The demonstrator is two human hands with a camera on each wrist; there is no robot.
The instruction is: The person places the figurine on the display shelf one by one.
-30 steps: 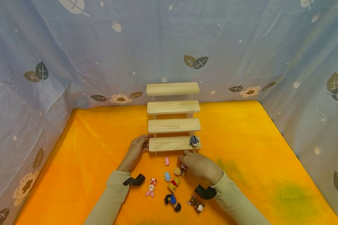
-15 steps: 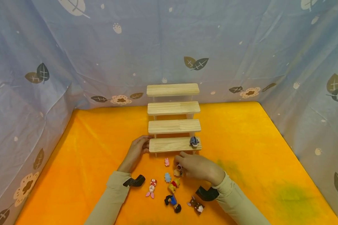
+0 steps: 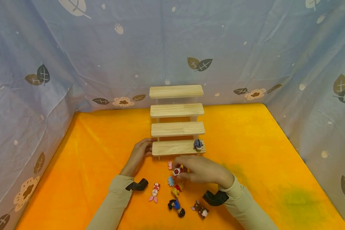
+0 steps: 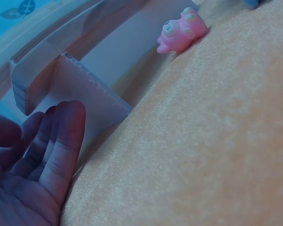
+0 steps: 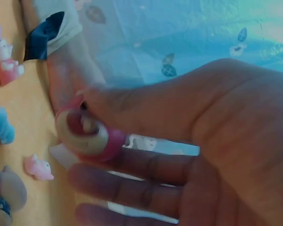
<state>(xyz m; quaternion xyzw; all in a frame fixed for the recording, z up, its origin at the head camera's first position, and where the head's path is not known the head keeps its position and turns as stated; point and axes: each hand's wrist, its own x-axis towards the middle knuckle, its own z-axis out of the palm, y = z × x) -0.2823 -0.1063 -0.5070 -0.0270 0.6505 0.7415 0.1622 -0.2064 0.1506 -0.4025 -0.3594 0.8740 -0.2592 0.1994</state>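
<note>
My right hand (image 3: 202, 169) pinches a small red-and-white toy figurine (image 3: 177, 172) between thumb and index finger, just in front of the lowest shelf. In the right wrist view the figurine (image 5: 87, 136) shows a round pale rim; the other fingers lie loosely extended below it. My left hand (image 3: 138, 155) is at the left end of the lowest wooden shelf (image 3: 172, 147), fingers relaxed. Seen from the left wrist, its fingertips are right by the shelf's white side support (image 4: 85, 94). A blue-grey figurine (image 3: 198, 144) stands at that shelf's right end.
Several toy figurines lie on the orange cloth (image 3: 103, 143): a pink one (image 3: 170, 165), a light blue one (image 3: 171, 181), a yellow bear (image 3: 176, 190), a pink-eared rabbit (image 3: 154, 192), a dark-haired figure (image 3: 176, 207) and a brown one (image 3: 200, 209). Higher shelves (image 3: 176, 91) rise behind.
My right hand has shifted left, turning the red-and-white figurine so its rounded pale side shows; the hand now covers the beige figurine in the head view. My left hand has stayed in place.
</note>
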